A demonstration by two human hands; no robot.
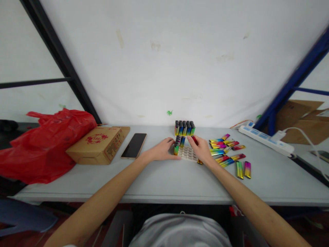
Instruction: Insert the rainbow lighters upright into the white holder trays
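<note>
A white tray with rows of slots [188, 153] lies on the table between my hands. Several colourful lighters [176, 148] stand upright in its left end, and another lighter [182, 141] stands near its back edge. My left hand [163, 149] is at the tray's left side, fingers apart around that end. My right hand [200, 148] is over the tray's right side, thumb and fingers closed on a red lighter [195, 140]. Part of a gold lighter [199, 162] shows beneath my right hand. Behind the tray stands a block of upright lighters [184, 128].
Loose lighters [227, 151] lie scattered right of my right hand. A power strip [266, 140] is at the back right. To the left are a phone [134, 146], a cardboard box [96, 145] and a red plastic bag [48, 147]. A white wall [180, 68] rises behind the table.
</note>
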